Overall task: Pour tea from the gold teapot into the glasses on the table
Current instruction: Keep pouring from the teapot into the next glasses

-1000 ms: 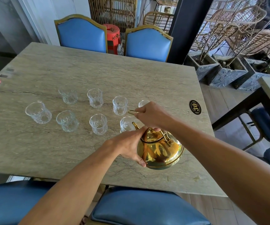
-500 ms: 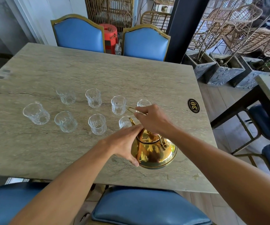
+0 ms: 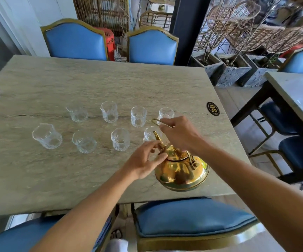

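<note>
The gold teapot (image 3: 181, 171) stands on the stone table (image 3: 96, 84) near its front edge, spout pointing toward the glasses. My right hand (image 3: 178, 135) grips its thin wire handle above the lid. My left hand (image 3: 143, 160) rests against the pot's left side and lid, fingers loosely curled and touching it. Several clear, empty-looking glasses stand in two rows: the back row runs from a glass (image 3: 77, 113) to a glass (image 3: 166, 113); the front row runs from a glass (image 3: 46, 136) to a glass (image 3: 149, 134) just beyond the spout.
A round black "30" plaque (image 3: 213, 108) lies at the table's right. Two blue chairs (image 3: 76, 40) stand at the far side, and a blue seat (image 3: 190, 217) sits below the front edge. A second table (image 3: 296, 93) and stone planters (image 3: 232, 71) are on the right.
The teapot has gone from tilted and lifted to standing level on the table. My left hand has slid from under its side up toward the lid. My right hand still holds the handle.
</note>
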Available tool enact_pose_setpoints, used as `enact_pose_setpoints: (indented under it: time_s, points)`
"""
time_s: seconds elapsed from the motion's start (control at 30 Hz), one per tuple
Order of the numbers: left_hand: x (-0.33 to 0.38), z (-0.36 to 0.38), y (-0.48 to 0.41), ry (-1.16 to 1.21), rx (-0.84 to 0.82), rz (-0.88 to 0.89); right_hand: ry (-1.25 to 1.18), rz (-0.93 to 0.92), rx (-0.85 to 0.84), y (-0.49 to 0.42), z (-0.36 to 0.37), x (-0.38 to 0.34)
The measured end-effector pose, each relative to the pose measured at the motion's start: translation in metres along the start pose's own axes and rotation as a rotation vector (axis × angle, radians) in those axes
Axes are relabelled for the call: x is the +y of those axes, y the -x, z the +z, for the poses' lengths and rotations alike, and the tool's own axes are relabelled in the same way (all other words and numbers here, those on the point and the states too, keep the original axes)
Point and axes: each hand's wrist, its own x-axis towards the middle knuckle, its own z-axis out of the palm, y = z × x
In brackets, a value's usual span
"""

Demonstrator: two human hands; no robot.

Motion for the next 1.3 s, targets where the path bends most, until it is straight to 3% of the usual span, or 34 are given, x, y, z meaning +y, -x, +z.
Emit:
enact_pose_setpoints:
  time_s: [0.3,0.63,1.3]
  points:
    - [-0.022,-0.022,0.012,0.438,-0.051,-0.244,-0.061,0.039,0.061,0.013,0.052,-0.044]
    - [-0.063,-0.052,0.028,0.437,-0.108,-0.230,0.023,0.049,0.050,0.009,0.092,-0.082]
    - [-0.068,-0.067,0.033,0.612,-0.116,-0.234,0.039,0.189,0.003,-0.020,0.107,-0.106]
